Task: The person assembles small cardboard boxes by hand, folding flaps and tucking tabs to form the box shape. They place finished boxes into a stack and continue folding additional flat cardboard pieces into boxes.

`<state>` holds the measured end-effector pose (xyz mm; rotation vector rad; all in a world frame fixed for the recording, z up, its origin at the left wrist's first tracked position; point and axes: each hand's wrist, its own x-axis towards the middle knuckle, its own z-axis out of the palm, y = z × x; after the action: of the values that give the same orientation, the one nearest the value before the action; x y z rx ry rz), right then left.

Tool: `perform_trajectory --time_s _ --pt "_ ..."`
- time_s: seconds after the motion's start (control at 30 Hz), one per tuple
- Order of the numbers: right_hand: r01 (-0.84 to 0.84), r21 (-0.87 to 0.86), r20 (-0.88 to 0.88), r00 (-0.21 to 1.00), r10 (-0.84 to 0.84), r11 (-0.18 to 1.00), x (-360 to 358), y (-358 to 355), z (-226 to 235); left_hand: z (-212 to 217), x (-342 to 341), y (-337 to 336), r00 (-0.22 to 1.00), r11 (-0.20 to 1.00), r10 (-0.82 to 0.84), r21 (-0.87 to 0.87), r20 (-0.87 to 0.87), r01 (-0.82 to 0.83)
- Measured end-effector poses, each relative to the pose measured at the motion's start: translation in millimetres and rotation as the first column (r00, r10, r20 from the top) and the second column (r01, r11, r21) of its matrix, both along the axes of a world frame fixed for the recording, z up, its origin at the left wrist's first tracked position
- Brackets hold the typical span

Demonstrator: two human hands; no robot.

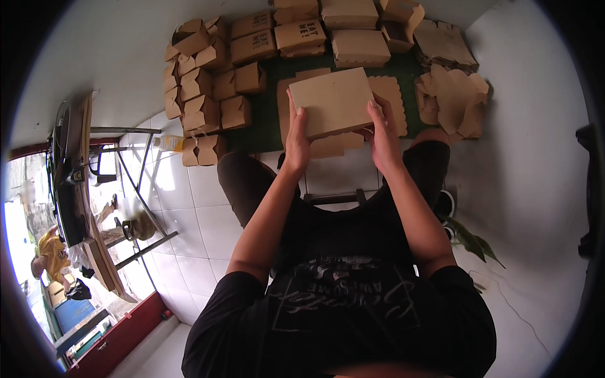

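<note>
A closed brown cardboard box [332, 101] is held up in front of me, a little tilted. My left hand [297, 137] grips its left side, with the thumb along the near corner. At the right side my right hand [384, 131] clasps it, thumb near the top edge and fingers partly hidden beneath. Below the box lies flat unfolded cardboard [392, 94] with scalloped edges, mostly covered by the box and my hands. It rests on a green surface [266, 120].
Small folded boxes [200, 113] are stacked at the left. Larger closed boxes [360, 48] line the back, beside an open box [398, 34]. Flat cardboard blanks [452, 101] pile up at the right. A metal-framed table [142, 189] stands farther left; a green leaf [469, 239] is beside my right leg.
</note>
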<state>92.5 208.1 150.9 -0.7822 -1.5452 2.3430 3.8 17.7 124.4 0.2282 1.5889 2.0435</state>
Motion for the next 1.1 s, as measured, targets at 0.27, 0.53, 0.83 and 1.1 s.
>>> perform_trajectory --time_s 0.27,0.53,0.83,1.1 --pt "0.248 -0.03 -0.037 0.968 -0.249 0.968 -49.5 74.6 -38.8 -7.2 -65.8 58.2 0.985 0.986 -0.122 -0.129 -0.122 0.106" --pt "0.432 -0.107 -0.087 0.893 -0.442 0.895 -53.5 170.0 -61.8 -41.7 -137.7 99.1 0.484 0.734 -0.41 -0.595 -0.773 -0.327" --pt "0.478 -0.244 -0.03 0.866 -0.499 0.844 -43.3 187.5 -86.0 -86.1 -183.3 144.4 0.118 0.716 -0.565 -0.556 -0.817 -0.423" --pt "0.463 -0.239 -0.046 0.873 -0.486 0.854 -51.7 197.9 -93.0 -105.0 -193.6 140.8 0.161 0.805 -0.464 -0.49 -0.871 -0.333"
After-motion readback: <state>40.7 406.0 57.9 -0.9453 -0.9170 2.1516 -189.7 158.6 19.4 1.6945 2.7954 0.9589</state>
